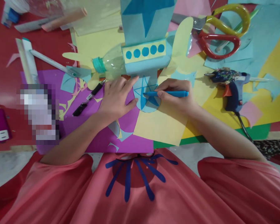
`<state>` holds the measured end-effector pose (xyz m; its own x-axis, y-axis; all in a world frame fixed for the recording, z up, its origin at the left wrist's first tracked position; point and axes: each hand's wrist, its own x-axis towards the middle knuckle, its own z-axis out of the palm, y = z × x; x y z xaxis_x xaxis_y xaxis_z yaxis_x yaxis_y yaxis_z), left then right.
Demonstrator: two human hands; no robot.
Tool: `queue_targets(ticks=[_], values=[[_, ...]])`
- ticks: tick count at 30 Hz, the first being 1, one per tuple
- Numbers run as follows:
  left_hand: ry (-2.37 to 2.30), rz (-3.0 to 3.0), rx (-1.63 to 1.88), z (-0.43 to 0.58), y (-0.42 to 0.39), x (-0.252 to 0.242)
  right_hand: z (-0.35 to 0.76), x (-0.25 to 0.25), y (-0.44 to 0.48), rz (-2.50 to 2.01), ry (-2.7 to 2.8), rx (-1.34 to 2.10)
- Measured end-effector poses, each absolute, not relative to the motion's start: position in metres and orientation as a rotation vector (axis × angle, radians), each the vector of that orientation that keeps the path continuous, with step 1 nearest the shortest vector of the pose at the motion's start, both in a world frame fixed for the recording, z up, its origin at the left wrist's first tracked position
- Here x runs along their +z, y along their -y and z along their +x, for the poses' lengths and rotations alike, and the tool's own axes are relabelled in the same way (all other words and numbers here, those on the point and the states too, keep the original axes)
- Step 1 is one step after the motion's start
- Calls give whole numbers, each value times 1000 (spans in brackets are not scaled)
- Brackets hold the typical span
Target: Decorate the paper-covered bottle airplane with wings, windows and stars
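My right hand (176, 95) is closed around a blue marker (177, 93), its tip on a star drawn on the light blue paper wing (149, 107). Part of that star is coloured in; the rest is outline. My left hand (119, 98) lies with fingers spread, its fingertips at the wing's left edge. The wing joins a plastic bottle (114, 59) with a green cap, wrapped in light blue paper. Along the wrap runs a yellow strip (144, 51) with several blue dots. A second wing (135, 29) above the bottle bears a fully blue star (148, 14).
At the upper right lie scissors (220, 46) with yellow and red handles. A glue gun (233, 85) rests on the right, its cable running toward the front edge. A black pen (88, 99) is beside my left hand. Paper scraps (250, 112) are scattered about.
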<state>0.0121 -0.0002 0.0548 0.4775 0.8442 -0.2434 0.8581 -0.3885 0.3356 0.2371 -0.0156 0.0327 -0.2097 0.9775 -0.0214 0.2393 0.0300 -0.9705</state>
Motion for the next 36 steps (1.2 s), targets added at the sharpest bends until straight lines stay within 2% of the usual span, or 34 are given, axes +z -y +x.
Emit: queue_targets(ticks=[27,36], values=[[-1420,2308,-49,12,0,56,235,30,16,-1337,1488,1155],[-1413,2308,-24,11,0,53,235,33,17,-1296,1535,1264]])
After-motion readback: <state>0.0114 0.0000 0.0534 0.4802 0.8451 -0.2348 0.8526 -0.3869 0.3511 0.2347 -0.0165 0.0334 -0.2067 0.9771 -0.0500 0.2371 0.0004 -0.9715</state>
